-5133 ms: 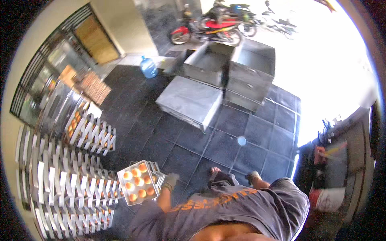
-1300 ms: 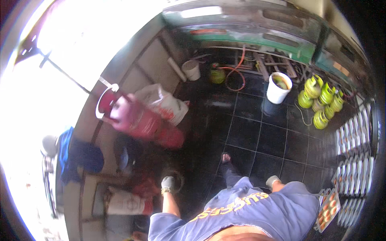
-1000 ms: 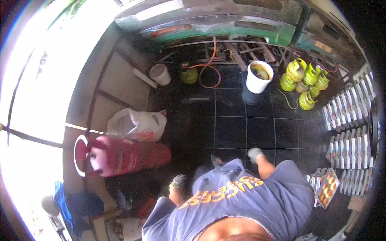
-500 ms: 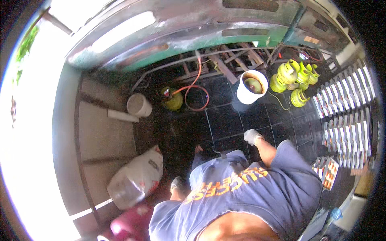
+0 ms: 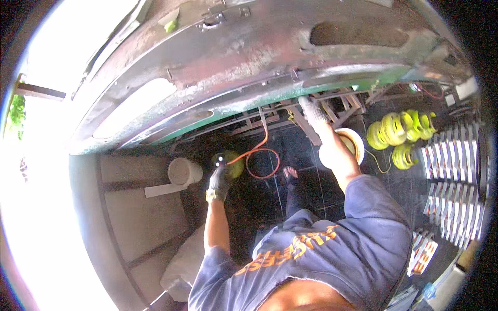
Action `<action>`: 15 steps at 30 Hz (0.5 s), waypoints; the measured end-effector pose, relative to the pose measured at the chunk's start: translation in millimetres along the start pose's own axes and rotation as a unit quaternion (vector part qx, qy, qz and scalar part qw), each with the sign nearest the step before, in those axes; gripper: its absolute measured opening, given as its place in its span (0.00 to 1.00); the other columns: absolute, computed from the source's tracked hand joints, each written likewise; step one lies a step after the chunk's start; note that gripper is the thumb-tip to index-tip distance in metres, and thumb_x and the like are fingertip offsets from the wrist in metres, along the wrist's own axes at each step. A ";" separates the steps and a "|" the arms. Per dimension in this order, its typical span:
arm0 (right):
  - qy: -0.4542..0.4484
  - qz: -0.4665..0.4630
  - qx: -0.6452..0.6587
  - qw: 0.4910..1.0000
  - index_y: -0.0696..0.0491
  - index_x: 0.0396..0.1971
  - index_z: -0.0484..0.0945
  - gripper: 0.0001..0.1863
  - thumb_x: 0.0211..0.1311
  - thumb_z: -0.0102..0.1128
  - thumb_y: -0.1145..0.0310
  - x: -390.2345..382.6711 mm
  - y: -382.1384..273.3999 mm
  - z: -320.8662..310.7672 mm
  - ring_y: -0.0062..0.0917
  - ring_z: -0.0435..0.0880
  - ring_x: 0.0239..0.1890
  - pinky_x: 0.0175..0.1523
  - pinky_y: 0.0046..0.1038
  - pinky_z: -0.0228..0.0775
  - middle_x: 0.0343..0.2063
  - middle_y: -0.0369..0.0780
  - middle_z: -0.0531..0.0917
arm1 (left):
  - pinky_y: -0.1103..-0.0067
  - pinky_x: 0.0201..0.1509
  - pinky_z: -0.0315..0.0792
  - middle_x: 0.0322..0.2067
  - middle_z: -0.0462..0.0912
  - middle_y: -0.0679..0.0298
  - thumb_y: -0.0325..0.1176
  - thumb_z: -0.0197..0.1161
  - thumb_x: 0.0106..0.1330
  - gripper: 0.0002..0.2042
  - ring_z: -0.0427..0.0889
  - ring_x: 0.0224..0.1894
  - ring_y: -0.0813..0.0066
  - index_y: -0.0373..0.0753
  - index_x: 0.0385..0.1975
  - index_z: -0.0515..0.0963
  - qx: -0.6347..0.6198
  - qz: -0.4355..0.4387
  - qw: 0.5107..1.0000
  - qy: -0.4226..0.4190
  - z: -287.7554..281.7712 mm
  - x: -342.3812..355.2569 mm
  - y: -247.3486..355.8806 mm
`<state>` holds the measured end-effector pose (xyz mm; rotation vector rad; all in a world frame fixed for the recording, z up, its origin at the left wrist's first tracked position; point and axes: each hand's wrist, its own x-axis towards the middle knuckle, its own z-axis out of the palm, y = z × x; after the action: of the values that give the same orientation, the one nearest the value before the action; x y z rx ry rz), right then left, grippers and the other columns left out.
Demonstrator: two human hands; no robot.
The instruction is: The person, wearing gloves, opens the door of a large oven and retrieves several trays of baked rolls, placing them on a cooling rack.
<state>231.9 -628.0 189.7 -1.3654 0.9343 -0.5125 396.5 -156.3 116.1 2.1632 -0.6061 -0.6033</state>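
Observation:
My left hand [image 5: 217, 182], in a dark glove with a pale cuff, reaches toward the top of a yellow-green gas cylinder [image 5: 234, 167]. An orange hose [image 5: 253, 152] runs from the cylinder's top and loops on the floor. The dark glove blends into the shadow, so its fingers and any contact with the cylinder cannot be made out. My right hand [image 5: 314, 112], in a light grey glove, stretches forward with straight fingers. Its fingertips come up against or just below the green lower edge of a large worn metal panel [image 5: 233, 67]; nothing shows in the hand.
A white bucket [image 5: 358, 145] stands behind my right forearm. Several yellow-green cylinders [image 5: 397, 129] are grouped at the right, beside slatted racks [image 5: 454, 153]. A smaller white bucket [image 5: 179, 172] and a pale sack [image 5: 181, 259] lie at left. My foot [image 5: 291, 173] rests on dark tiles.
Both hands have gone from low beside my body to stretched forward, the left to the gas cylinder, the right to the panel's edge. The view has shifted, with the panel now larger.

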 end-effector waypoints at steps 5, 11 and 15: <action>-0.060 0.115 0.185 0.974 0.44 0.30 0.77 0.09 0.63 0.60 0.56 71.7 -45.5 31.5 0.15 0.72 0.24 0.29 0.21 0.65 0.23 0.27 0.73 | 0.61 0.48 0.75 0.54 0.77 0.51 0.47 0.58 0.70 0.19 0.79 0.48 0.49 0.39 0.50 0.73 -0.633 -0.177 0.753 -0.030 31.0 171.6 198.4; -0.026 0.044 -0.083 0.995 0.51 0.31 0.80 0.14 0.67 0.55 0.56 100.4 -58.5 18.2 0.30 0.77 0.27 0.36 0.30 0.68 0.23 0.39 0.78 | 0.69 0.51 0.77 0.40 0.85 0.52 0.25 0.71 0.56 0.18 0.84 0.45 0.55 0.33 0.48 0.77 0.012 0.026 0.989 0.143 79.6 243.0 227.4; 0.095 -0.154 -0.346 0.921 0.55 0.32 0.81 0.16 0.63 0.58 0.56 89.6 -73.6 7.0 0.45 0.82 0.38 0.41 0.40 0.71 0.31 0.50 0.82 | 0.69 0.55 0.76 0.46 0.83 0.52 0.37 0.69 0.60 0.18 0.81 0.51 0.50 0.36 0.47 0.77 0.145 0.056 0.983 0.093 67.3 233.4 203.1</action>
<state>302.6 -707.2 236.8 -2.1577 1.1214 -0.5845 491.9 -449.6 187.7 2.4030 -0.7443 -0.2596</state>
